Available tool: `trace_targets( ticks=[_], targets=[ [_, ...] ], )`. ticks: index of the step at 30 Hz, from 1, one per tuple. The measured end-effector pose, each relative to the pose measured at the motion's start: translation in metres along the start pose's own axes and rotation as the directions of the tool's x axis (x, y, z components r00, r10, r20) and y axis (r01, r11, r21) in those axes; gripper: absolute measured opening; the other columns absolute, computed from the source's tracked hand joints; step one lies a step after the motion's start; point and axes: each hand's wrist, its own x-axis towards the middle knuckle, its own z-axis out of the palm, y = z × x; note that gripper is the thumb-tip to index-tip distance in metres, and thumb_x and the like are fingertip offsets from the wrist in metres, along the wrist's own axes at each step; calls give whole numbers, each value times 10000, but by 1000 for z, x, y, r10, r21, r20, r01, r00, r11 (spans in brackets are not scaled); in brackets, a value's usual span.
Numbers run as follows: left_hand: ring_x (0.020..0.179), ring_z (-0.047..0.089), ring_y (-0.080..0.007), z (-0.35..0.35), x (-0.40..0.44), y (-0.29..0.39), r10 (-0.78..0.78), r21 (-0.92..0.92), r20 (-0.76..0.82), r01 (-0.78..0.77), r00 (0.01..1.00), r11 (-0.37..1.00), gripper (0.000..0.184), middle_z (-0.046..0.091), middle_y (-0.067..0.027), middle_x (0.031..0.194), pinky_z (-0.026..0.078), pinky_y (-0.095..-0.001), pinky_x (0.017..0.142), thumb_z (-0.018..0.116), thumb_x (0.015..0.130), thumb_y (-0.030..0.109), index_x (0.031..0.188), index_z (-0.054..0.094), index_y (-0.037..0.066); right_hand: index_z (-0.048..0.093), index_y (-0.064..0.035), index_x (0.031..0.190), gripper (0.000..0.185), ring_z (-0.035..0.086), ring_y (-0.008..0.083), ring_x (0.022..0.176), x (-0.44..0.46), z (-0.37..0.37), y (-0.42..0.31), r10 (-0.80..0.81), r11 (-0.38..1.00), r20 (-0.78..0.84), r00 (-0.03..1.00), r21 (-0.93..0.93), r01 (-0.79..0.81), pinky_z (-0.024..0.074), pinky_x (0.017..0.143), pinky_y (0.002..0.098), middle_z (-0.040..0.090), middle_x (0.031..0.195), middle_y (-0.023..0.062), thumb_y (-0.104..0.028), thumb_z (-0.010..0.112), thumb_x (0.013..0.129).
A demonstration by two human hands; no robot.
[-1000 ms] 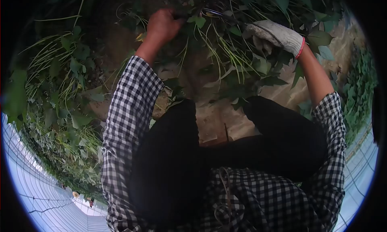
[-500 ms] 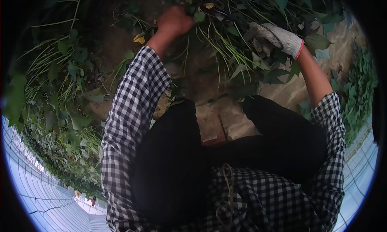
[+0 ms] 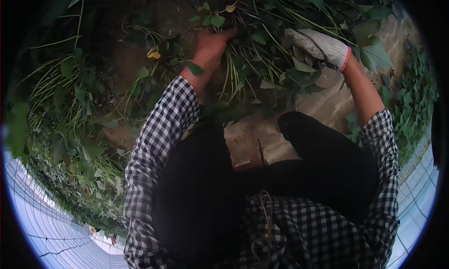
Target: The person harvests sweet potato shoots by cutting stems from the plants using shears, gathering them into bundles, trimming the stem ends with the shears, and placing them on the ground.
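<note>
My bare left hand (image 3: 209,48) is at the upper middle, at the left side of a clump of long green stems (image 3: 230,75). One digit stretches right across the upper part of the clump; leaves partly hide the other fingers. My right hand (image 3: 320,47), in a soiled white work glove with a red cuff edge, lies right of the clump among leafy vines (image 3: 262,49). Its fingers are curled in. A thin dark curved line crosses the glove, and what the fingers hold is hidden. Small green leaves (image 3: 217,21) and a yellow leaf (image 3: 230,8) lie just beyond my left hand.
Cut-looking stems and leaves (image 3: 56,86) cover the left side. Bare soil (image 3: 322,100) shows around my knees (image 3: 299,124). More leafy plants (image 3: 414,100) grow along the right edge. Pale greenhouse walls (image 3: 61,227) curve behind, with a small distant figure (image 3: 113,239) at lower left.
My left hand has come nearer to me and right against the stem clump, with one digit now stretched out. My gloved right hand has barely moved. The view has shifted slightly.
</note>
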Motion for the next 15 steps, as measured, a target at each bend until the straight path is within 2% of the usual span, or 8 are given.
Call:
trace_targets(
  ticks=[1, 4, 5, 7, 9, 10, 13, 15],
  targets=[
    [785, 658, -206, 8, -1, 3, 63, 53, -43, -60, 997, 997, 350, 677, -120, 939, 540, -321, 697, 747, 757, 123, 1022, 624, -68, 615, 8, 927, 773, 538, 129, 522, -3, 4, -6, -5, 1000, -18, 1000, 28, 5, 445, 517, 283, 571, 633, 46, -708, 328, 882],
    [755, 651, -208, 26, -8, 19, 98, 181, 24, -100, 995, 978, 377, 676, -115, 919, 530, -331, 660, 773, 729, 168, 987, 632, -68, 618, 10, 975, 782, 540, 131, 528, -4, 5, -10, 16, 999, 10, 1000, 35, -17, 444, 517, 286, 567, 618, 50, -707, 320, 884],
    [768, 641, -197, 49, 22, 38, 11, 303, -9, -8, 1000, 953, 346, 675, -109, 912, 518, -332, 670, 746, 736, 149, 989, 635, -59, 619, 13, 1000, 788, 540, 131, 530, 1, -34, -7, 33, 999, 28, 999, 34, -34, 444, 517, 286, 567, 614, 51, -707, 319, 885],
    [794, 623, -175, 47, 36, 38, -131, 517, -110, 170, 985, 839, 292, 674, -97, 899, 494, -334, 692, 693, 748, 112, 992, 642, -40, 620, 17, 1023, 791, 540, 131, 528, -4, -33, -13, 19, 999, 0, 1000, 32, -19, 445, 518, 283, 568, 616, 52, -703, 321, 887],
    [774, 623, -176, 40, 28, 39, -136, 416, -84, 159, 987, 895, 300, 675, -98, 900, 492, -339, 676, 674, 754, 119, 1005, 638, -42, 622, 19, 1028, 791, 539, 129, 519, -6, -33, -11, -7, 999, -20, 1000, 37, 7, 447, 516, 277, 570, 617, 51, -700, 324, 888],
    [764, 623, -177, 63, 48, 65, -143, 367, -67, 158, 987, 917, 304, 675, -99, 901, 491, -342, 669, 664, 757, 122, 1011, 637, -42, 625, 18, 1021, 790, 540, 127, 512, -5, -74, -5, -21, 999, -25, 999, 47, 22, 449, 514, 272, 570, 618, 50, -700, 326, 888],
    [734, 648, -190, 61, 85, 74, 85, 151, 56, -92, 995, 984, 270, 681, -103, 883, 516, -333, 642, 645, 774, 103, 1004, 643, -36, 633, 18, 1008, 786, 538, 124, 484, 8, -120, 8, -26, 996, 7, 1000, 82, 25, 454, 505, 259, 572, 619, 45, -697, 332, 887],
    [743, 662, -199, 75, 93, 122, -134, 63, 126, 127, 983, 990, 246, 675, -102, 899, 548, -323, 646, 644, 803, 78, 1022, 617, -29, 640, 7, 1006, 747, 524, 105, 480, 7, -160, 10, -22, 994, 47, 999, 106, 17, 429, 480, 242, 566, 621, 25, -673, 349, 895]
  ],
)
